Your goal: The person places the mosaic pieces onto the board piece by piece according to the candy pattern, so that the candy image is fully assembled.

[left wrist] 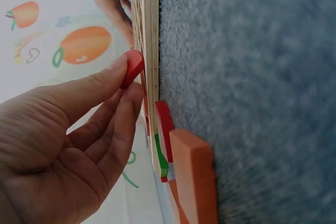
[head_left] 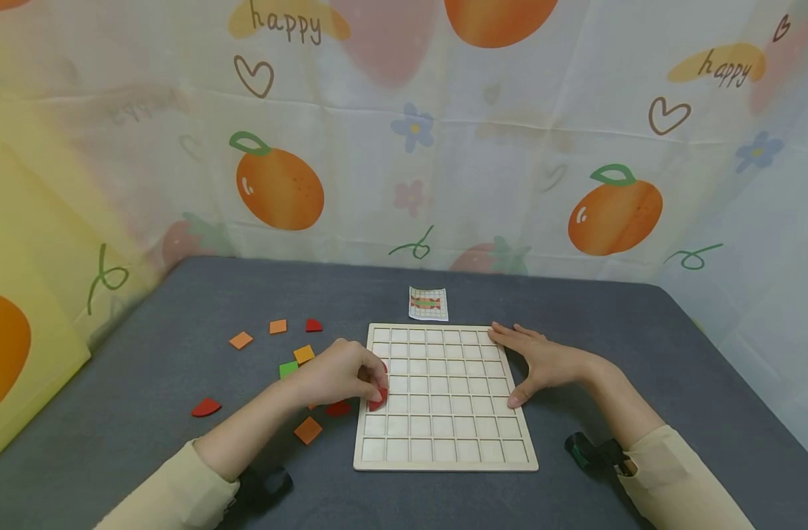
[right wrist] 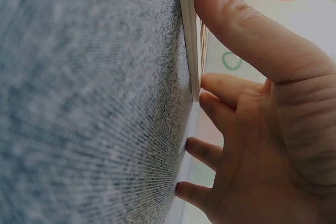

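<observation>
My left hand (head_left: 337, 374) pinches a red tile with a curved edge (head_left: 378, 400) between thumb and fingers, over the left column of a pale wooden grid board (head_left: 446, 466). In the left wrist view that red tile (left wrist: 134, 66) is held by its sides near the board's edge. Another red tile (head_left: 385, 365) shows partly behind the fingers, at the board's left side. Fingers spread, my right hand (head_left: 543, 366) rests along the board's right edge; in the right wrist view its thumb touches the rim (right wrist: 190, 35).
Left of the board lie loose tiles: a red one (head_left: 207, 407), orange squares (head_left: 308, 430), a green one (head_left: 288, 369) and others, some partly hidden by my left arm. A small card with a coloured grid pattern (head_left: 428, 303) lies beyond the board on the grey table (head_left: 483, 500).
</observation>
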A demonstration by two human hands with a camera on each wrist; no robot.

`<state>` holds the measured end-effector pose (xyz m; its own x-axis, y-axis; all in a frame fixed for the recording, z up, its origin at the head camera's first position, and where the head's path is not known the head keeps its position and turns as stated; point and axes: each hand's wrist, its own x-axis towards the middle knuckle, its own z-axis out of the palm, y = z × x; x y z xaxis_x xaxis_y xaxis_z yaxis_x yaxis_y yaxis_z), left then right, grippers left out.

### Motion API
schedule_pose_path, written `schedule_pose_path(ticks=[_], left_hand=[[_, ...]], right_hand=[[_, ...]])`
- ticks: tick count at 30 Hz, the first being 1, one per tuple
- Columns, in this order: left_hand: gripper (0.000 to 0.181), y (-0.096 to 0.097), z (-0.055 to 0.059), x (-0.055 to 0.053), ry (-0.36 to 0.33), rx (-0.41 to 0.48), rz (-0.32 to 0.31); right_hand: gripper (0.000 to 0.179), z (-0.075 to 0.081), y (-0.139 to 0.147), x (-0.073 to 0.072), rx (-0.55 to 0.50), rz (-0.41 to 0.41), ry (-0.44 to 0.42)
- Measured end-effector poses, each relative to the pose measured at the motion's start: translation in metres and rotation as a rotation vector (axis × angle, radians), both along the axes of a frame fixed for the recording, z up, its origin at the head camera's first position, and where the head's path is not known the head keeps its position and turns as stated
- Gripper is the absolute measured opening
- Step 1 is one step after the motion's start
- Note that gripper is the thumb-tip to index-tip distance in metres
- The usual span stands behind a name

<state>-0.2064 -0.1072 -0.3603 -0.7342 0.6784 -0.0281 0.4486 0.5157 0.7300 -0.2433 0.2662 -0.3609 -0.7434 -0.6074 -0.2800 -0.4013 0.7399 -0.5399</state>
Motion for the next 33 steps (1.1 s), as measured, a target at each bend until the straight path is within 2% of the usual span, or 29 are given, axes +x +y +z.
schedule_pose_path(ticks=[6, 17, 33], left_hand=[[0.004, -0.0002, -0.0014, 0.0003, 0.0, -0.02, 0.001], [0.005, 0.0003, -0.0003, 0.0021, 0.06, -0.046, 0.015], [0.011, -0.0004, -0.0025, 0.0032, 0.074, -0.062, 0.062]], right_hand=[[0.121, 0.0003, 0.0001, 0.0, 0.0, 0.003, 0.0], [0.119, -0.0016, -0.0009, -0.0011, -0.001, -0.009, -0.005], [0.118, 0.0, -0.0011, 0.0008, -0.019, -0.001, -0.017]])
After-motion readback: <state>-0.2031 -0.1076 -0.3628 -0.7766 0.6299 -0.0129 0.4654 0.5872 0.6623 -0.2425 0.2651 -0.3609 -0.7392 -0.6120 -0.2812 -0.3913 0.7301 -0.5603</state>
